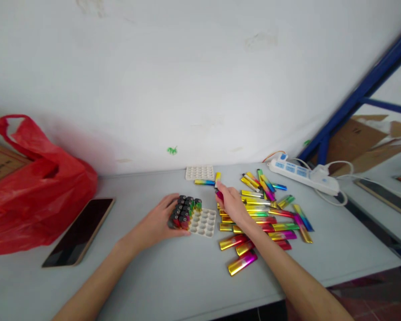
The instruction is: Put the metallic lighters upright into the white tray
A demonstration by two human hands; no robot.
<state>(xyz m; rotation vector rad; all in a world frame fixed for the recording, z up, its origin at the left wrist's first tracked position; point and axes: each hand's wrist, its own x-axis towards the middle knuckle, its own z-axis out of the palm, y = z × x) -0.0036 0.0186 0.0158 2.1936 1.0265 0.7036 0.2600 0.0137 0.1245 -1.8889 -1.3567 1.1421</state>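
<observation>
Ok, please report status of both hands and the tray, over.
Left hand around black-topped tubes in white tray, part filled. Right hand holding magenta tube. Loose tubes scattered right of tray.

No wording can be read with certainty. At the left edge of the frame, a brown carton (2,165) carries dark printed lines, too blurred to make out. At the right, an open cardboard box (349,141) shows a small dark printed mark, likewise unclear. The white power strip (302,174), right of centre, bears blue labels whose content is too small to read. On the white wall (200,89), a green mark (172,150) sits just below the frame's middle, its shape not legible as lettering.
</observation>
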